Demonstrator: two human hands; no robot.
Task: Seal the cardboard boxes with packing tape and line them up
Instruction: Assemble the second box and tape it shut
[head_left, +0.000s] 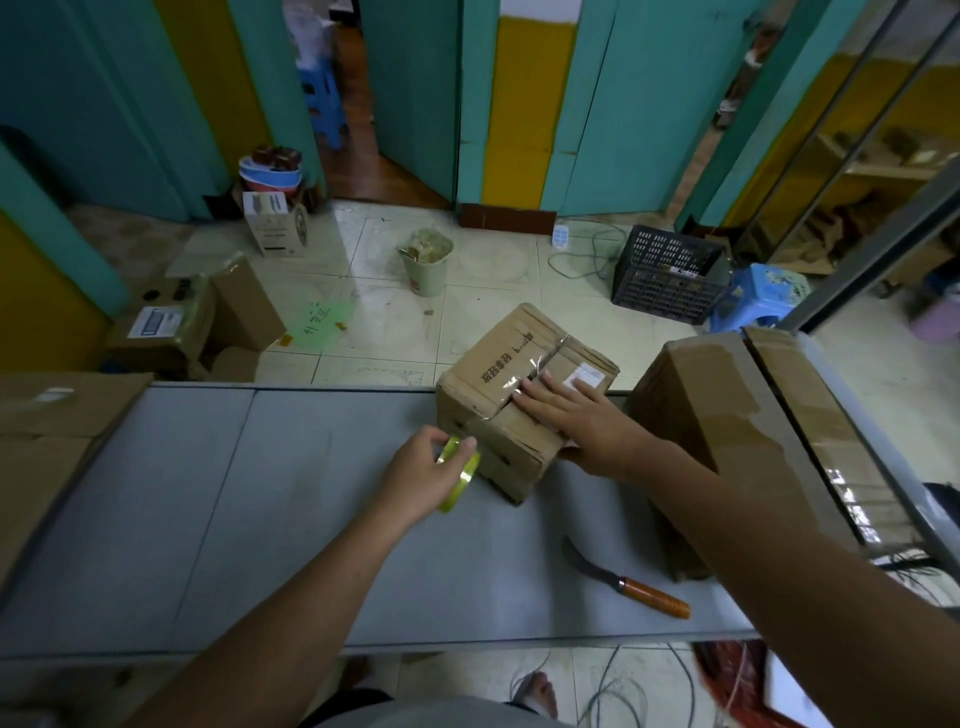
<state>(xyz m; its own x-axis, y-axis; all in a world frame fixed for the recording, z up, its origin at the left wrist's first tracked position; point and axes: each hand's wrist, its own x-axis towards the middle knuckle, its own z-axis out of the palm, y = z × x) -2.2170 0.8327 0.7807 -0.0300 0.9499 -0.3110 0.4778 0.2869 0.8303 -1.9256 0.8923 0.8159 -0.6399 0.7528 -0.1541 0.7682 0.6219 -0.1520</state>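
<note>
Tape roll (460, 472): one; knife (631, 587): one.

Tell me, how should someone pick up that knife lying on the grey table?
Grip the knife by its orange wooden handle, coming down from above at the right end. It lies flat on the table, the curved blade pointing left and away, so the handle is probably the safest hold.

The left hand (415, 470) covers much of the tape roll (464, 478), hiding its core. The right hand (576, 415) hides part of the small box (498, 364) top seam and its label (587, 375), whose print is too small to read. The right forearm (779, 545) crosses the big box (727, 415). The left box (47, 410) is cut off by the picture's edge.
</note>
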